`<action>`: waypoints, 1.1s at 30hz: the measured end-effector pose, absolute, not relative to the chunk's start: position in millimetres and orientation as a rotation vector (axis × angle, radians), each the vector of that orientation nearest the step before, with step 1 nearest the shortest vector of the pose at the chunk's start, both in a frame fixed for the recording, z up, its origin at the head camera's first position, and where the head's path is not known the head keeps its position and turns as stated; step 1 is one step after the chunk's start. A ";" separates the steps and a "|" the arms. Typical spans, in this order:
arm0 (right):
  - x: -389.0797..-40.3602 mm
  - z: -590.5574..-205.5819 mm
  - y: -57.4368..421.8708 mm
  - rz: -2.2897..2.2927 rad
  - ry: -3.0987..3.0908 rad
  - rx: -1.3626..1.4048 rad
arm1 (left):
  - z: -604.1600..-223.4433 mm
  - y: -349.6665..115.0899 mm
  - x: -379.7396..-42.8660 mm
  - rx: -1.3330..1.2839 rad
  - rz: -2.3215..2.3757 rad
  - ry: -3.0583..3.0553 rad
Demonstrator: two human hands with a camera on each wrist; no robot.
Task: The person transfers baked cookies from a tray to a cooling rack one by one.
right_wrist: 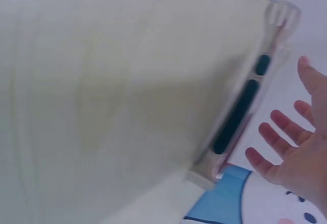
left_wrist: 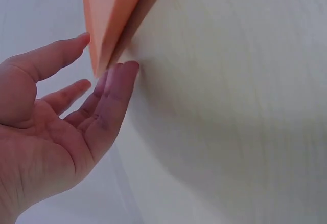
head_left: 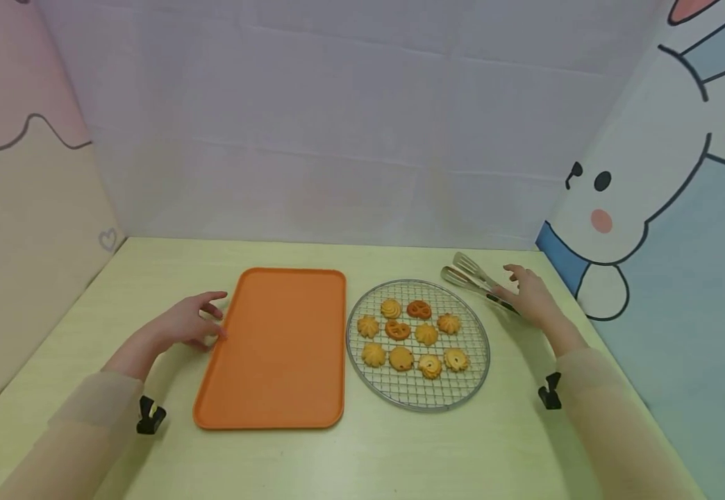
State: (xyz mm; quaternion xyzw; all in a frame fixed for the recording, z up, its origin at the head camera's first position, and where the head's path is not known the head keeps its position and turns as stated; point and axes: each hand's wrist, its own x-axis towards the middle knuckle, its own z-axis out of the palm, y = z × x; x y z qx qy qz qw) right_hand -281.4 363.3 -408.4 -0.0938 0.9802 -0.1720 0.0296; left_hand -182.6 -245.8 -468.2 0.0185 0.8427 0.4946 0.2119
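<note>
An orange tray lies flat on the table, left of centre. My left hand is at its left edge with fingers loosely bent; in the left wrist view the fingertips come right up to the tray's corner. Metal tongs with slotted ends and dark green grips lie at the back right. My right hand is over their handle end, fingers spread and apart from the grips in the right wrist view, holding nothing.
A round wire rack stands between tray and tongs. Several cookies and two pretzel-shaped ones lie on it in rows. A pale wall closes off the back of the table, and a rabbit-print panel its right side.
</note>
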 end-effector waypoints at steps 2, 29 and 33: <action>-277.4 -398.2 363.1 -0.537 3.037 -0.330 | -458.8 -243.7 -181.4 0.081 1.296 2.425; -159.5 -378.4 311.6 -0.270 3.438 -0.720 | -434.1 -151.9 -116.1 0.399 0.480 3.475; -154.7 -391.0 311.7 -0.149 3.383 -0.672 | -439.2 -150.4 -111.2 0.359 0.422 3.454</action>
